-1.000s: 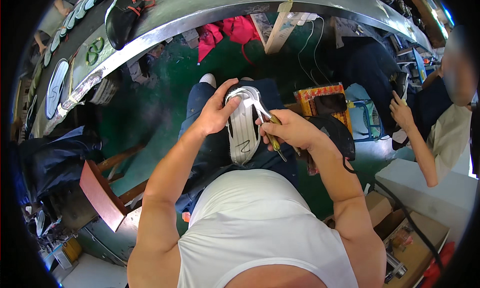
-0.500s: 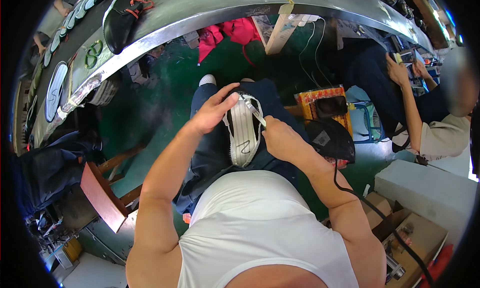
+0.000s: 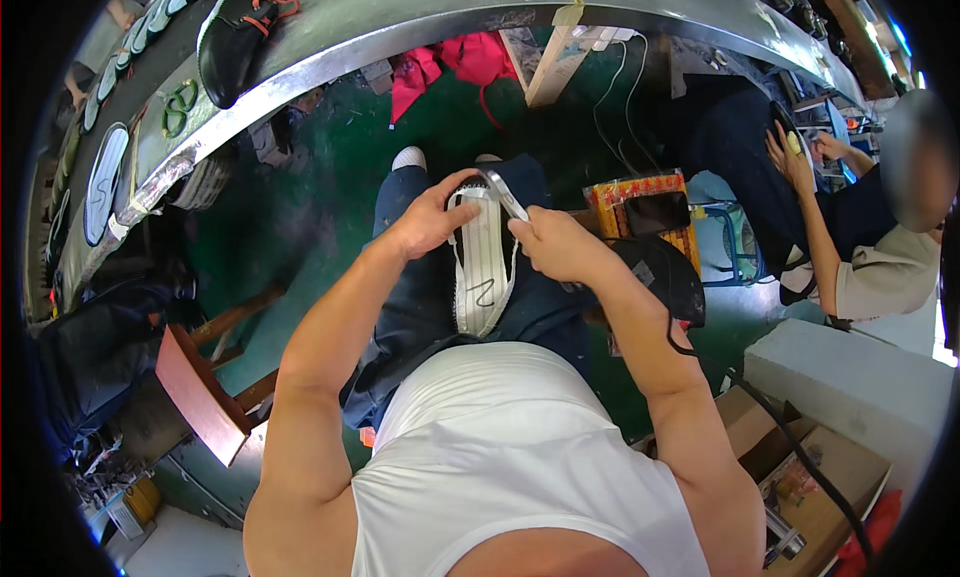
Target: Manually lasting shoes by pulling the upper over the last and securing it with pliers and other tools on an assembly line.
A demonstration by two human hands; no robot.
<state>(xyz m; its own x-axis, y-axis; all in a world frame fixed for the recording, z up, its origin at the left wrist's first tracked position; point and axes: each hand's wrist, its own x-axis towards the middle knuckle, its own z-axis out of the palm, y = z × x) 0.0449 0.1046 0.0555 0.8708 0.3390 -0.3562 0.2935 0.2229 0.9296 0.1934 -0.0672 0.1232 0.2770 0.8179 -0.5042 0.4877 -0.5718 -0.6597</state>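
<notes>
Dark pen squiggle (image 3: 482, 295) across the pale underside of a shoe (image 3: 478, 252), bottom-up over the lap (image 3: 398, 287); now pinching its far end with the left hand (image 3: 438, 217), thumb on top, clenching metal pliers (image 3: 507, 195) in the right hand (image 3: 556, 245), elbows bent.

The upturned shoe (image 3: 483, 277) had an off-white bottom with grey lengthwise stripes and a dark squiggle; the pincers (image 3: 510, 201) were silvery, the trousers (image 3: 397, 205) navy, the tank top (image 3: 500, 417) white. Between ten and eleven o'clock, a black sneaker (image 3: 225, 62) had orange-red laces (image 3: 262, 21); at twelve, cloth (image 3: 482, 61) was crimson; at eight, a wooden seat (image 3: 200, 385) was reddish brown.
</notes>
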